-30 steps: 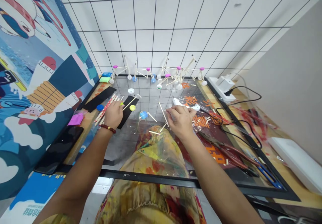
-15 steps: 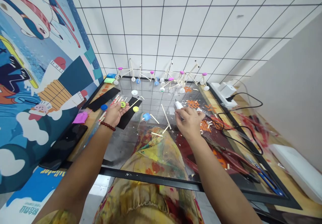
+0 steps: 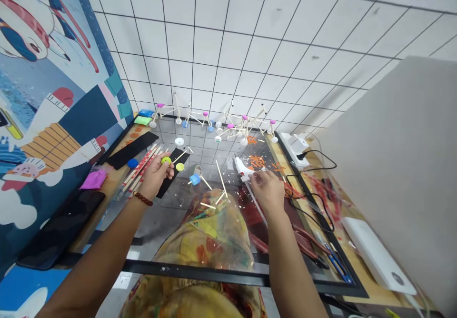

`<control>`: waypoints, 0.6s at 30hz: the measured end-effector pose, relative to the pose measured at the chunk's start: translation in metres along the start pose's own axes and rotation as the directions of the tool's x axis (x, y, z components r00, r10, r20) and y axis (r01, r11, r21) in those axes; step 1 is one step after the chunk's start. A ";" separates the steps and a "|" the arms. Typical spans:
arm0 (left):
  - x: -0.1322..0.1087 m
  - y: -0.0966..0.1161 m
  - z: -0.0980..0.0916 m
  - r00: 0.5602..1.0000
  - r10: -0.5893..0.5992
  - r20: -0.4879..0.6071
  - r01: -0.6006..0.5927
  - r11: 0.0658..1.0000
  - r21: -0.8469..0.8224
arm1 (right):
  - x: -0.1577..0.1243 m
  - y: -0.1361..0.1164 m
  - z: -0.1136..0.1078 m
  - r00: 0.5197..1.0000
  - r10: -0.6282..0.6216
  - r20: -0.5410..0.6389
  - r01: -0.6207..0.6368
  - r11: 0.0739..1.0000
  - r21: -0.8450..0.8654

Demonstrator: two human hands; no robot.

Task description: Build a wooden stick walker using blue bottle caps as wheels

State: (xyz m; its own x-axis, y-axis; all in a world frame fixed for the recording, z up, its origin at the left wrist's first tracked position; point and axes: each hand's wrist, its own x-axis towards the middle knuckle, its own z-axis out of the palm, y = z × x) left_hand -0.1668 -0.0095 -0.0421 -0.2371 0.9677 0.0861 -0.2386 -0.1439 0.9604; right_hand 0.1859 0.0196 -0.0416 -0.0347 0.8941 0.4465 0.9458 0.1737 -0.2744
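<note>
My left hand (image 3: 156,175) pinches a yellow-green cap (image 3: 166,160) between thumb and fingers, above a black strip (image 3: 167,181). A thin stick (image 3: 180,156) lies close to those fingers, and a yellow cap (image 3: 180,167) rests just right of them. My right hand (image 3: 267,189) has its fingers closed at the back of a white glue gun (image 3: 243,169); its grip is partly hidden by the hand. A clear glue stick (image 3: 256,203) trails from the gun. Between the hands are a blue cap with sticks (image 3: 194,179) and loose pale sticks (image 3: 222,180).
Several stick figures with pink and white caps (image 3: 244,118) stand along the back edge. Orange pieces (image 3: 257,161) are scattered behind the gun. Red-handled pliers (image 3: 307,242), a black cable (image 3: 326,211) and a power strip (image 3: 291,150) lie right. A phone (image 3: 60,227) lies left.
The view has shifted and tilted. My left fingers have closed over the yellow-green cap, which lay on the open fingers before. My right hand has moved to the gun's rear, exposing more of its body.
</note>
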 end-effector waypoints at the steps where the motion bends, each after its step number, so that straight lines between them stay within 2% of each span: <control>1: 0.000 0.001 0.001 1.000 -0.013 -0.005 0.013 1.000 -0.024 | 0.000 0.001 0.000 1.000 0.004 0.022 -0.003 1.000 -0.007; 3: 0.000 0.002 0.001 0.999 -0.030 -0.036 0.027 0.997 -0.068 | 0.000 0.003 -0.001 0.998 -0.042 0.053 0.044 0.999 -0.031; 6: 0.004 0.003 -0.003 0.990 -0.016 -0.139 0.004 0.996 -0.086 | 0.002 0.007 -0.003 0.980 -0.113 0.161 0.134 0.983 -0.129; 10: 0.008 0.003 -0.011 0.973 -0.038 -0.228 0.007 0.990 -0.137 | 0.015 0.012 -0.004 0.922 -0.159 0.352 0.251 0.939 -0.233; 13: 0.007 0.003 -0.014 0.976 -0.047 -0.212 0.015 0.988 -0.151 | 0.028 0.015 -0.003 0.881 -0.195 0.430 0.331 0.905 -0.268; 18: 0.006 0.002 -0.014 0.995 -0.022 -0.098 0.013 0.996 -0.085 | 0.046 0.016 -0.002 0.830 -0.261 0.492 0.440 0.850 -0.290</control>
State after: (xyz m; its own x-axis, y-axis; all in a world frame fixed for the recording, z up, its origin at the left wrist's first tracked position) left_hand -0.1817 -0.0072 -0.0438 -0.3227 0.9457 0.0390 -0.3214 -0.1483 0.9353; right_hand 0.1996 0.0624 -0.0240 -0.4349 0.9002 0.0235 0.8824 0.4208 0.2104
